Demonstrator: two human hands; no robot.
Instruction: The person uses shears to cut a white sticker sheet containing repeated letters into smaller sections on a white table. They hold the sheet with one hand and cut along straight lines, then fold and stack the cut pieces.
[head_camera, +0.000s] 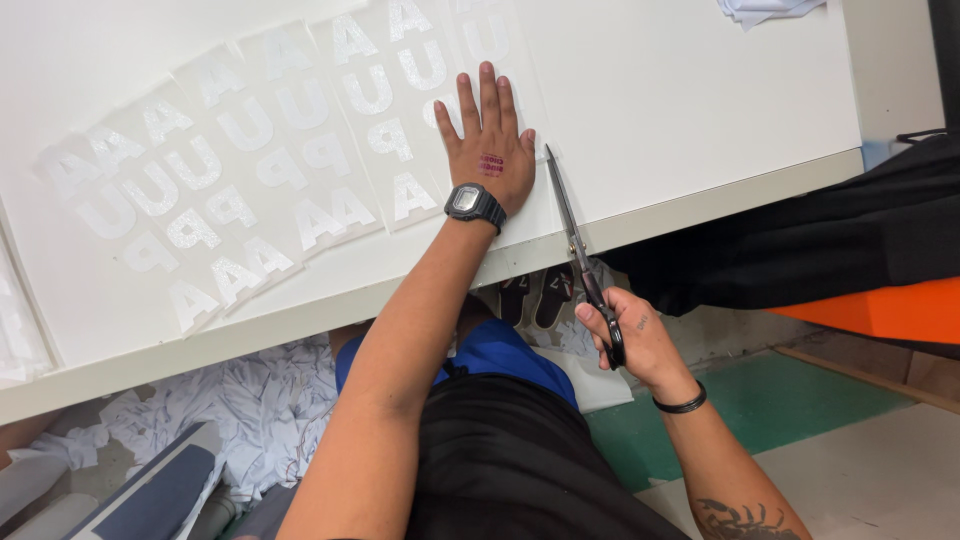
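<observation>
Left hand (490, 140) flat on clear sheet w/ white letters (390, 110); right hand (635, 340), 5 o'clock, grips long steel scissors (575, 230), cut barely begun on white surface (680, 90).

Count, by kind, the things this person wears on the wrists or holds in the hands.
Watch: 1
Wristband: 1
Scissors: 1, in the right hand
Total: 3
</observation>
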